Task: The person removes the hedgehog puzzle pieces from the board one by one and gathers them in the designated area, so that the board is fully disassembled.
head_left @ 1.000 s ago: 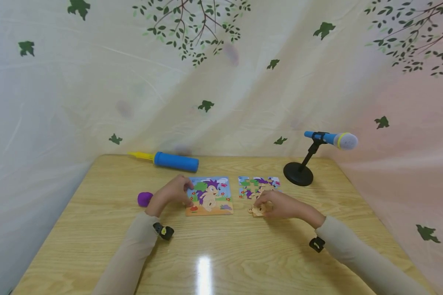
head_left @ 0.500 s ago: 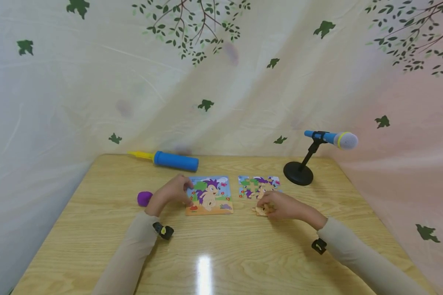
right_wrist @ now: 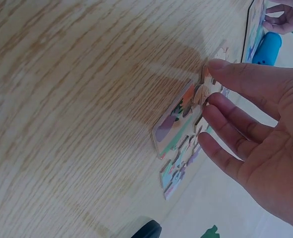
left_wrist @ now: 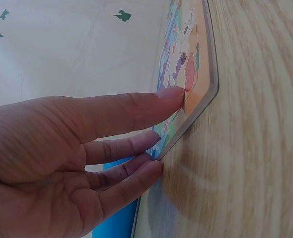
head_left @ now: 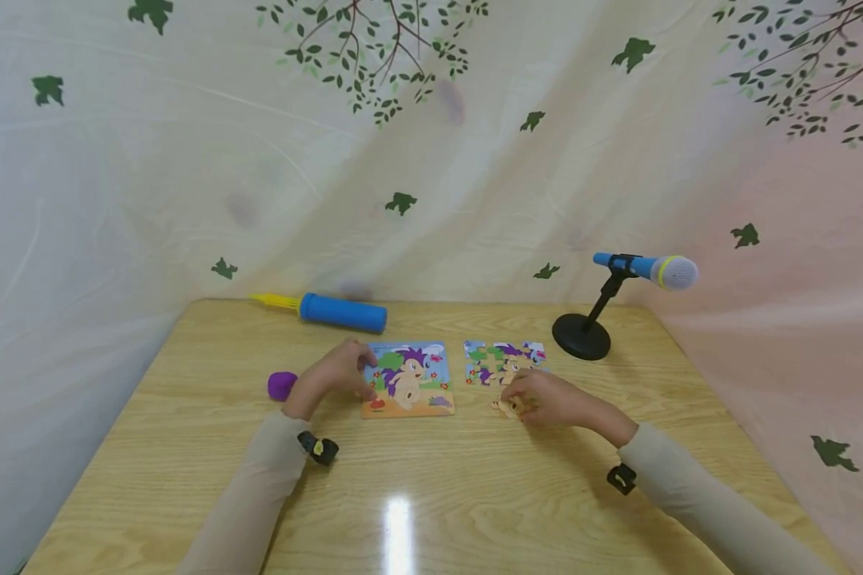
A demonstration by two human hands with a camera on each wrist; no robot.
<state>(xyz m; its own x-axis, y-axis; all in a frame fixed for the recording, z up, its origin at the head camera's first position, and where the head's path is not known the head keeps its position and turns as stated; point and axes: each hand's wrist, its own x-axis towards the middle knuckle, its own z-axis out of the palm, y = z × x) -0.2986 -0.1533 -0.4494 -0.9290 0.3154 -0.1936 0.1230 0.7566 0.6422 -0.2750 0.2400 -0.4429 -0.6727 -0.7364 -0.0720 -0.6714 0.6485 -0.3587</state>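
Note:
My left hand point(head_left: 341, 371) rests at the left edge of a flat jigsaw board point(head_left: 420, 383) showing a purple-haired cartoon hedgehog. In the left wrist view its thumb lies on the printed face, and the nearly straight fingers point(left_wrist: 131, 181) touch the edge. To the right of the board, my right hand point(head_left: 546, 399) pinches a tan puzzle piece point(head_left: 506, 409) low over the table. The fingertips partly cover this piece point(right_wrist: 201, 94). Just behind that hand lie several partly joined puzzle pieces point(head_left: 485, 363), partly hidden by it.
A blue pump point(head_left: 344, 312) with a yellow nozzle lies at the table's back left. Left of my left wrist is a small purple lump point(head_left: 282, 386). A toy microphone point(head_left: 647, 271) on a black stand point(head_left: 581, 338) stands at the back right, before a printed curtain point(head_left: 316, 160).
My right hand has shifted slightly to the right with the puzzle piece, then stayed nearly still. The left hand and the board have not moved.

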